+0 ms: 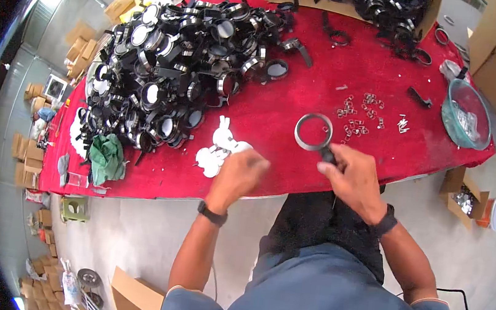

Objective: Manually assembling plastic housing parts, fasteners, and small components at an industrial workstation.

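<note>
While bare red cloth (287,167) runs between them to the table edge (280,194), the right hand (353,177) grips a handled ring (309,146); the left hand (239,175) half curls, contents unclear.

Shot was taken from head w/ fisheye cam, angled down over red table (288,107); L hand (238,175) & R hand (354,179) were framed close, approx. ctr.

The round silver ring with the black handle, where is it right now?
In the head view, the round silver ring is right of centre, in the person's right hand, over the red tablecloth and just left of the small silvery metal clips.
</note>
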The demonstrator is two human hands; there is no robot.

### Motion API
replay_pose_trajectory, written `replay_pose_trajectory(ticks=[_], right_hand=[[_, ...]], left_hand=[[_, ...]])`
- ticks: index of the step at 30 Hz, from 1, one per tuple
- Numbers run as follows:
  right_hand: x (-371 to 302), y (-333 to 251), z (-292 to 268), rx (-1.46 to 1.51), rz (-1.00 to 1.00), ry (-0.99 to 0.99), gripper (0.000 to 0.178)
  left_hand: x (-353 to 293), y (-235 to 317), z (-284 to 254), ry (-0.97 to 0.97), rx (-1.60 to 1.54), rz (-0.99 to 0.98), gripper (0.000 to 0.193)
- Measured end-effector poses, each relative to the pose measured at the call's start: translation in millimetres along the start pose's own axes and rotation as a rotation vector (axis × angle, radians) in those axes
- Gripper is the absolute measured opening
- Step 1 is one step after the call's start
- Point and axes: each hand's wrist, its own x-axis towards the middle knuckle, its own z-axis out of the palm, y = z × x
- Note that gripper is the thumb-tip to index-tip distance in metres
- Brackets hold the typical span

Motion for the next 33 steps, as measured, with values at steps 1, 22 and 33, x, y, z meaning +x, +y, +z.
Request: replay_pose_trajectory(ticks=[1,22,33], right_hand=[[8.2,-1.5,1.5,0.025,0.139,0.022,0.031],[26.9,5.8,26.7,-0.094,0.005,0.397,0.037],[18.1,-8.9,49.2,0.081,-0.214,0.229,0.033]], left_hand=[[0.1,-3.9,-12.0,0.243,0.36,0.147,0.028],[27.0,-12.6,-67.4,0.187,0.416,0.48,0.021],[39.3,25.4,-56.5,0.276,0.084,0.231,0.019]])
